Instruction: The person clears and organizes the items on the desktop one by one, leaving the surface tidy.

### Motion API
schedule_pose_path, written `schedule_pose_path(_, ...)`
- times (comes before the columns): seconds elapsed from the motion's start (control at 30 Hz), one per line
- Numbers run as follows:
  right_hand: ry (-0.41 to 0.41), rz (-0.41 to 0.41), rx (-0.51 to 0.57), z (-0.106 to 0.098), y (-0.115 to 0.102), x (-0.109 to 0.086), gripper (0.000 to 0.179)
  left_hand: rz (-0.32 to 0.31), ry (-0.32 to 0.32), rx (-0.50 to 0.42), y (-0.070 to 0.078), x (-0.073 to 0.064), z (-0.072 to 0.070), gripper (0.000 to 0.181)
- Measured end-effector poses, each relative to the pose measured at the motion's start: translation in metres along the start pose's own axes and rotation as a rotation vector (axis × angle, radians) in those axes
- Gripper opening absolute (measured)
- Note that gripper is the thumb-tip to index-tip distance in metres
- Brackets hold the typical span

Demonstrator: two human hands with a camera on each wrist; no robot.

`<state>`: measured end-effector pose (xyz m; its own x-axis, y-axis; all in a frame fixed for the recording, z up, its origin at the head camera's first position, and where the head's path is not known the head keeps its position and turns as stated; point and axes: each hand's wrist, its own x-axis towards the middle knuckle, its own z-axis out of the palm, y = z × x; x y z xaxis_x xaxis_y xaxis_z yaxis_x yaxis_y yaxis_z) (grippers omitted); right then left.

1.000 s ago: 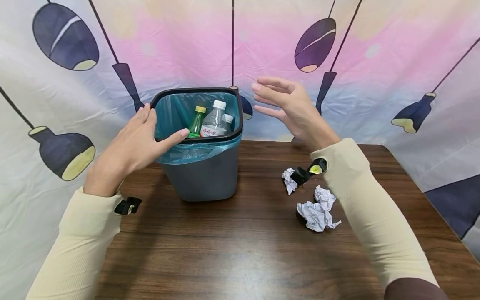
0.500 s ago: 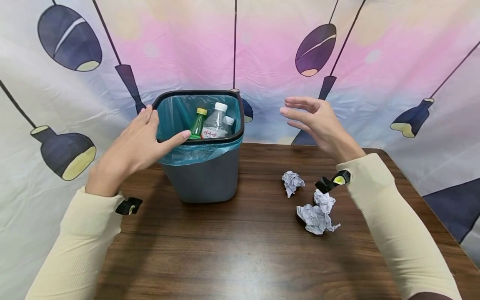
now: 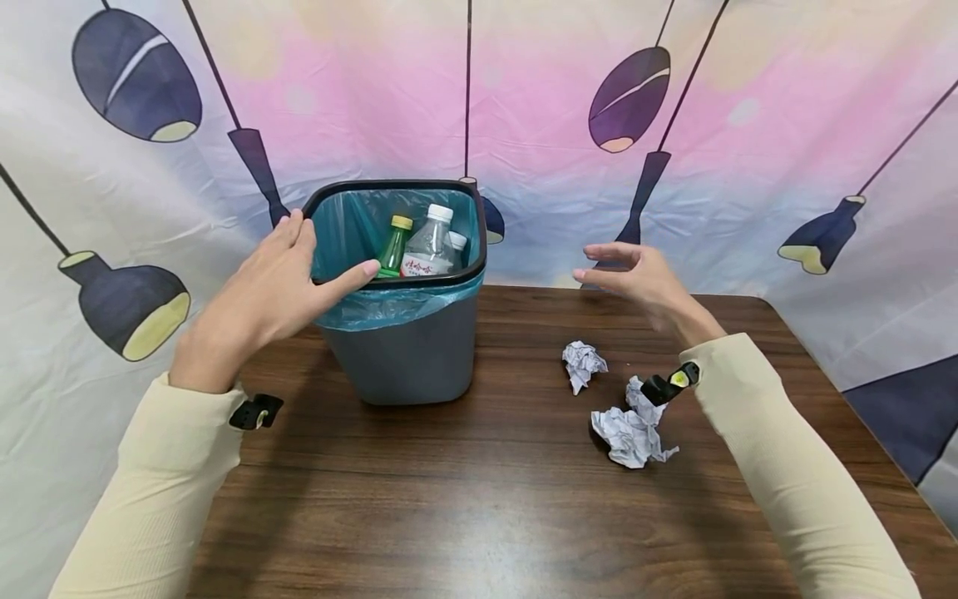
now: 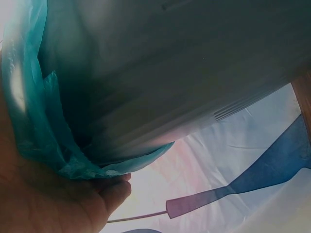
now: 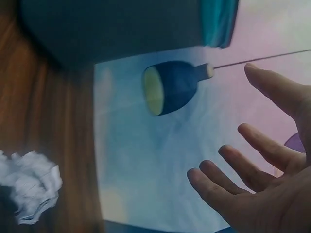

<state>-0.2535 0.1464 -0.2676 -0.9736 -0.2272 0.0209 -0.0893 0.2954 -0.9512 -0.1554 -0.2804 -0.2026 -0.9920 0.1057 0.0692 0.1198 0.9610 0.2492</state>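
Note:
My left hand (image 3: pixel 264 304) rests at the left corner of a grey trash bin (image 3: pixel 407 353), fingers along the rim and thumb stretched over the near edge. In the left wrist view its fingers (image 4: pixel 114 194) lie against the blue bin liner (image 4: pixel 58 136) folded over the top. Inside the bin stand a green bottle with a yellow cap (image 3: pixel 394 248) and a clear bottle with a white cap (image 3: pixel 432 241), beside another white-capped one. My right hand (image 3: pixel 647 283) holds nothing, fingers spread in the air above a crumpled paper ball (image 3: pixel 583 364) right of the bin.
Two more crumpled papers (image 3: pixel 629 437) lie together on the wooden table (image 3: pixel 449 499), below my right wrist. A patterned cloth with printed lamps (image 3: pixel 554 100) hangs behind the table. The table's right edge slants away beyond my right arm.
My right hand has moved right, away from the bin, then lower toward the table. My left hand stays at the bin's rim. The bin, bottles and papers have not moved.

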Motion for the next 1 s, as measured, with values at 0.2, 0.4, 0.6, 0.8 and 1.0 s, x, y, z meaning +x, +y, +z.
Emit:
schedule_pose_path(0.2,-0.037,0.039,-0.061,0.002,0.026,0.000,0.070,-0.002,-0.001,0.000,0.000,0.000,0.001,0.117)
schedule_pose_path(0.4,-0.084,0.048,-0.136,0.003,0.049,0.001,0.076,-0.003,0.000,0.000,0.000,0.000,0.001,0.117)
schedule_pose_path(0.6,-0.123,0.040,-0.297,0.006,0.067,-0.001,0.076,-0.003,0.002,-0.007,0.000,0.000,0.001,0.116)
schedule_pose_path(0.8,-0.171,0.106,-0.381,0.011,0.077,-0.005,0.073,-0.011,0.007,-0.013,0.000,0.000,0.001,0.117)
schedule_pose_path(1.0,-0.205,0.127,-0.382,0.017,0.090,-0.003,0.075,-0.015,0.002,-0.015,0.001,0.001,0.001,0.117)
